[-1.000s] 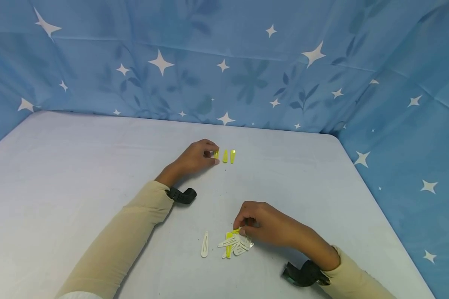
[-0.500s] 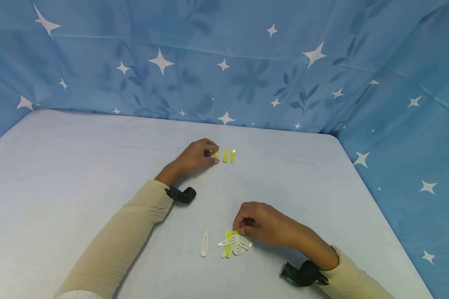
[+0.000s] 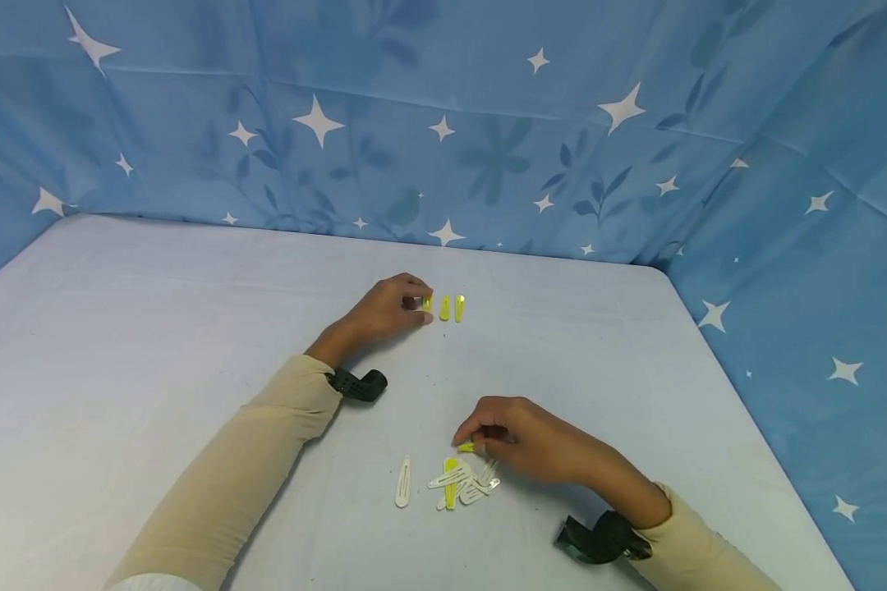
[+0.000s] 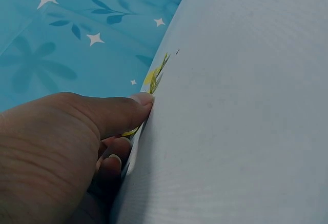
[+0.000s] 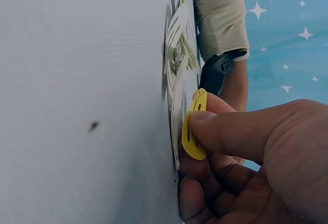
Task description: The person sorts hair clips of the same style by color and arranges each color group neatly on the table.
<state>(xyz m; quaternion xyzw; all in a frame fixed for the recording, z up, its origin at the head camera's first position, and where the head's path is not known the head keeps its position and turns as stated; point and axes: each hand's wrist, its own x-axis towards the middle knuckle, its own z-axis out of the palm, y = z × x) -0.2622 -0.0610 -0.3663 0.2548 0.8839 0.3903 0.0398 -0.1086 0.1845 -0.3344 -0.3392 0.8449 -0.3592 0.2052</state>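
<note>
Though obscured, clip (image 3: 465, 448) crosswise, apparently leftward.

Leftmost far yellow clip (image 3: 428, 304) is partly covered by the left hand (image 3: 384, 310), near clip pile (image 3: 454, 476) is too overlapped to be counted, both sleeves (image 3: 236, 468) get cut off in the head view, and the dark speck (image 5: 94, 126) in the right wrist view is pretty blurred.
</note>
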